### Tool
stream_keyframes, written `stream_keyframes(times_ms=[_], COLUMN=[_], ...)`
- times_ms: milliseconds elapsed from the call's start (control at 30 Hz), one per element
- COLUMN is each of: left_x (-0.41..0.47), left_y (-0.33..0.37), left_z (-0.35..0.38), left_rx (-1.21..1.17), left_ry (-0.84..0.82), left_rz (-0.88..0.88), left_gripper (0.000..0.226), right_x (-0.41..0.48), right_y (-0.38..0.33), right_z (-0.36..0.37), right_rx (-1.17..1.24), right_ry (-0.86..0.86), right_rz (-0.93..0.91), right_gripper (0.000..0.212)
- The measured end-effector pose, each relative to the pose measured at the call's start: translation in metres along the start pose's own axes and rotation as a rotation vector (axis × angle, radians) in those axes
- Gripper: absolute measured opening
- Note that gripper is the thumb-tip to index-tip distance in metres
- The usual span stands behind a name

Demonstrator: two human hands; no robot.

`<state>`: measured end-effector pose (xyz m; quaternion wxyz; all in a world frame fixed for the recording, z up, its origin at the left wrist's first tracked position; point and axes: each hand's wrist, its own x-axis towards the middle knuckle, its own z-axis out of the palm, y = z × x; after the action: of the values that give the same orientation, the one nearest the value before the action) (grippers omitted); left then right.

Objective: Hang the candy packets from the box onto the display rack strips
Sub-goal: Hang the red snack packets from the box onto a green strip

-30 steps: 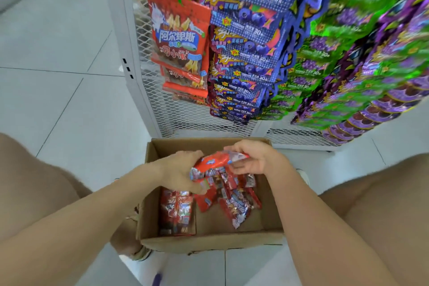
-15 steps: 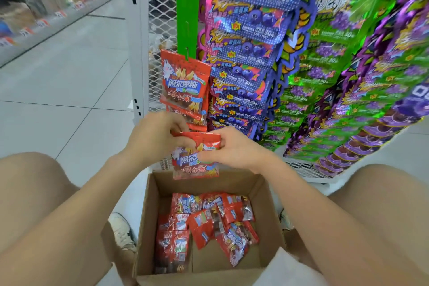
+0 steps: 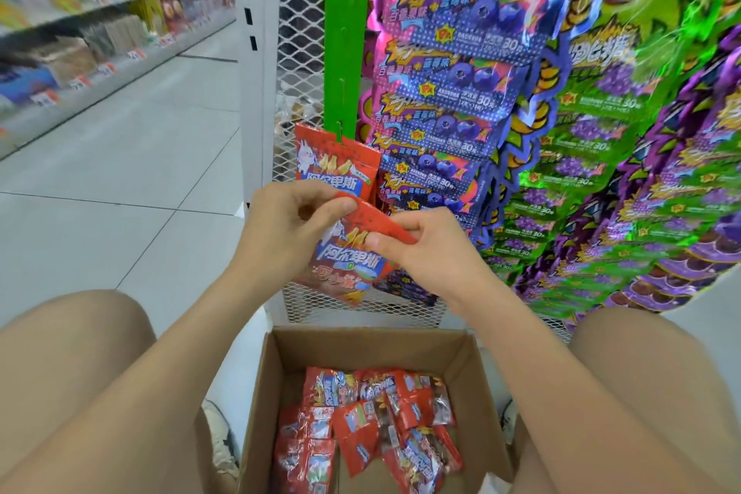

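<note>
Both hands hold one red candy packet [image 3: 348, 261] by its top edge, in front of the rack. My left hand [image 3: 288, 221] pinches the top left corner and my right hand [image 3: 421, 249] pinches the top right. A green display strip [image 3: 347, 32] hangs on the white mesh rack, with a matching red packet [image 3: 333, 160] hooked at its lower end, just above my hands. Below, an open cardboard box [image 3: 276, 373] holds several more red packets [image 3: 369, 425].
Blue [image 3: 453, 72], green [image 3: 593, 156] and purple [image 3: 689, 188] candy packets hang in dense columns right of the strip. A white rack post [image 3: 256, 52] stands to the left, with tiled aisle floor [image 3: 120, 156] and stocked shelves [image 3: 80, 12] beyond. My knees flank the box.
Both hands lifted a red packet out of the box and raised it toward the green strip. My head tilted up, so the box now sits lower in view.
</note>
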<state>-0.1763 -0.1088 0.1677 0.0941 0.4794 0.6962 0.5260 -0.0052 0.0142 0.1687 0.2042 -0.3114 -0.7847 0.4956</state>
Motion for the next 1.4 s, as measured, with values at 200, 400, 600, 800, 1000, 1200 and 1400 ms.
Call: stream_keyframes(times_ms=[200,400,600,800,1000,1200,1400], left_x=[0.031,0.064,0.081,0.078,0.071,0.062,0.055], left_y=[0.013,0.029,0.045,0.056,0.061,0.057,0.056], left_z=[0.0,0.006,-0.013,-0.029,-0.032,-0.03,-0.025], left_rx=[0.088,-0.22,-0.321,-0.652,-0.671,-0.54,-0.398], left_ry=[0.313,0.203,0.203,0.058,0.045,0.113,0.156], left_rz=[0.142,-0.019,-0.122,-0.278,-0.269,-0.192,-0.101], left_gripper=[0.022,0.045,0.028,0.036,0.029,0.034,0.033], right_x=[0.001,0.006,0.016,0.031,0.046,0.048,0.039], right_y=[-0.018,-0.027,-0.051,-0.091,-0.102,-0.103,-0.09], right_z=[-0.017,-0.009,0.015,0.028,0.03,0.036,0.038], right_rx=[-0.032,-0.094,-0.183,-0.014,0.051,0.028,-0.076], right_ry=[0.173,0.406,0.518,0.652,0.708,0.707,0.708], right_rz=[-0.204,-0.361,-0.502,-0.482,-0.385,-0.353,-0.347], right_gripper=[0.004,0.003,0.011,0.013,0.038,0.046,0.041])
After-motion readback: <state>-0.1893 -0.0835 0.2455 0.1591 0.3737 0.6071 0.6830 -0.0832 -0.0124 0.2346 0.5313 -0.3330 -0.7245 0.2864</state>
